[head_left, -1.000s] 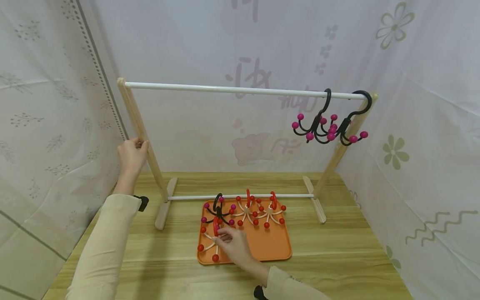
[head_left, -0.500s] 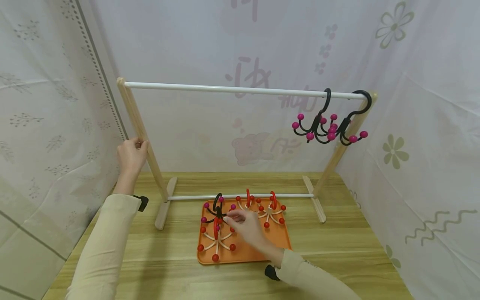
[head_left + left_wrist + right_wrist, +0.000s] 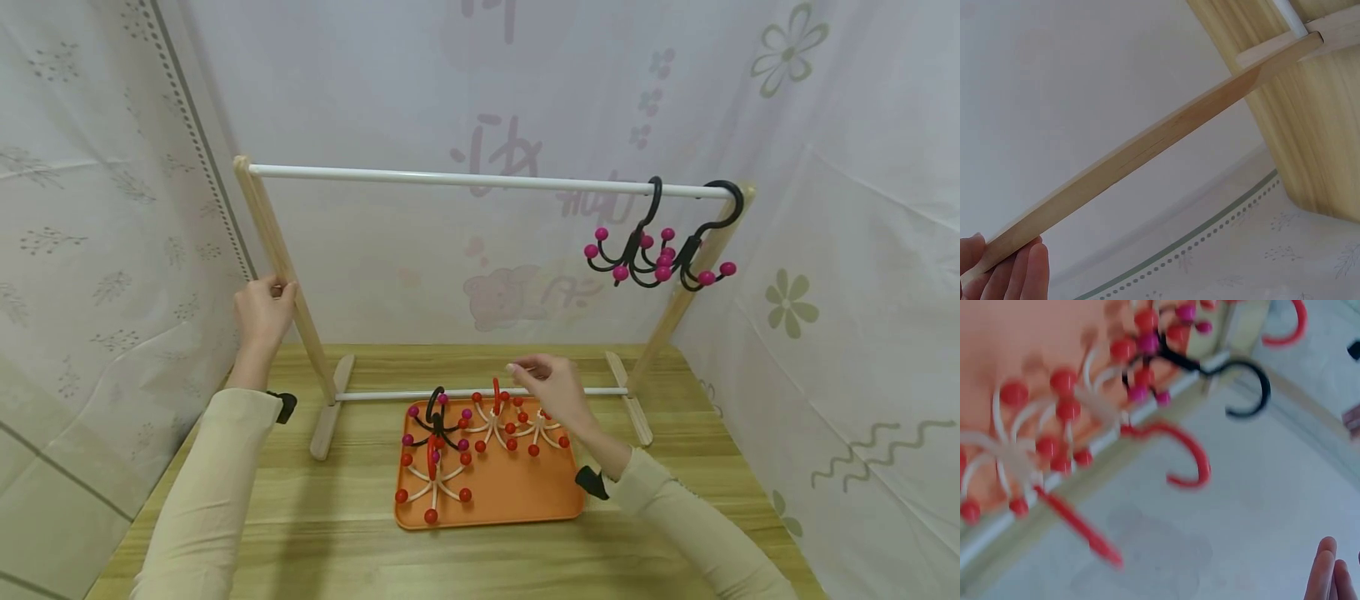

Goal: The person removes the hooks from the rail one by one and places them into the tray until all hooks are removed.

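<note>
My left hand [image 3: 264, 312] grips the left wooden post [image 3: 273, 225] of a hanging rack, thumb on one side and fingers on the other, as the left wrist view shows. Over the back right of an orange tray [image 3: 517, 492] hovers my right hand [image 3: 553, 390], holding nothing; its fingers [image 3: 1322, 572] look straight in the right wrist view. It partly covers a white hook hanger [image 3: 539, 427]. Beside that lies another white hanger with a red hook [image 3: 492, 421]. A black hanger with pink balls [image 3: 437, 425] and a red-hooked hanger [image 3: 432, 479] are on the tray's left.
Two black hangers, one inner [image 3: 633, 246] and one outer [image 3: 690, 250], hang at the right end of the white top rail [image 3: 450, 177]. The lower rail [image 3: 382, 394] runs behind the tray. Fabric walls surround the wooden table [image 3: 360, 558].
My right hand has left the front-left red-hooked hanger and moved right and back, over the tray's back-right corner. My left hand stays on the post, and the hangers look unmoved.
</note>
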{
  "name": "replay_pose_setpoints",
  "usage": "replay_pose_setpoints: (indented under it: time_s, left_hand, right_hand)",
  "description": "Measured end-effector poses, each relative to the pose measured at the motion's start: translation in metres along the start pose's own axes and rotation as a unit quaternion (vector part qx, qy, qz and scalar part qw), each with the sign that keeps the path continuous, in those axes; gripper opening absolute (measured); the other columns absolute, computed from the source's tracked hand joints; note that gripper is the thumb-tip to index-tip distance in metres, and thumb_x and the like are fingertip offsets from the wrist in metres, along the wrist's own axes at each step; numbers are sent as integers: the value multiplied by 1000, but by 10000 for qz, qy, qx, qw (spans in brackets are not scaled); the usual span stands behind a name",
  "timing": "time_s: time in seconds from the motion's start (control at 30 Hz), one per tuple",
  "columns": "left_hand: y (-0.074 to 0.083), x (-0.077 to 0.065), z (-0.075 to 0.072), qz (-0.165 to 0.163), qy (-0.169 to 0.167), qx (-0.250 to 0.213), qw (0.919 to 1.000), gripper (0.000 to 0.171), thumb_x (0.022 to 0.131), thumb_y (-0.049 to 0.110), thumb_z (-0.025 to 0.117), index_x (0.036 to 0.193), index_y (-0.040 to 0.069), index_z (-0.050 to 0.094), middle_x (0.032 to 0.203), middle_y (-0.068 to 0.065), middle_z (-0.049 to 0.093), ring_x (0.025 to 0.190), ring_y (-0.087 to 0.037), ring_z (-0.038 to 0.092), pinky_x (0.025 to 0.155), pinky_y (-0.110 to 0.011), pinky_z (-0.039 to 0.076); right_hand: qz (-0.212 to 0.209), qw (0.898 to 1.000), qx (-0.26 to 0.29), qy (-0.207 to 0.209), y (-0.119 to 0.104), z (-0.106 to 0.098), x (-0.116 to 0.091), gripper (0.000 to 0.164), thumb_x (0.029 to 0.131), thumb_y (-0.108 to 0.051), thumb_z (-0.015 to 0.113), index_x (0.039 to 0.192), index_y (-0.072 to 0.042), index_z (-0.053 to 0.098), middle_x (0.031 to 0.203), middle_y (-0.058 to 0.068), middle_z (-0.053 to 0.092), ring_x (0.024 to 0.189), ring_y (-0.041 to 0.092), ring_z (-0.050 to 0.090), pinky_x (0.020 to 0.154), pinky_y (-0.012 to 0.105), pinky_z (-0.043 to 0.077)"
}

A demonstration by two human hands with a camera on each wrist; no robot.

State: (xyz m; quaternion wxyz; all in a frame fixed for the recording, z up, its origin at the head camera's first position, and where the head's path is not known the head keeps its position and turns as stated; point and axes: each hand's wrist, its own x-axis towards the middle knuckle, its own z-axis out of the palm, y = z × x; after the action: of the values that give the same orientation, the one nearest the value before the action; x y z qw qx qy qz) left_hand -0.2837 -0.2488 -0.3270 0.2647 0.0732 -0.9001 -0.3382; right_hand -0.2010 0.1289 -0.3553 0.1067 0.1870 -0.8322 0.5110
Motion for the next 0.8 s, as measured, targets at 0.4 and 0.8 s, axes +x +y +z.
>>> replay_pose_setpoints:
  time_s: [0.4, 0.8]
  left_hand:
    - [0, 1, 0, -17, 13, 62, 10000, 32, 93, 19, 44, 95, -8, 59, 94, -27, 59, 87, -40, 53, 73, -47, 41]
    - [1, 0, 0, -27, 8, 168, 9999, 30, 93, 19, 44, 92, -6, 60, 91, -26, 60, 79, -36, 55, 63, -41, 41]
  right_hand:
    - [-317, 9968, -343, 643, -1, -67, 38, 21, 85, -13, 60, 97, 4, 64, 80, 16, 65, 70, 22, 62, 54, 23, 46]
    - [-835, 9646, -832, 2361, -25, -125, 73, 22, 82, -14, 63, 91, 6, 65, 76, 17, 64, 60, 7, 59, 53, 14, 41]
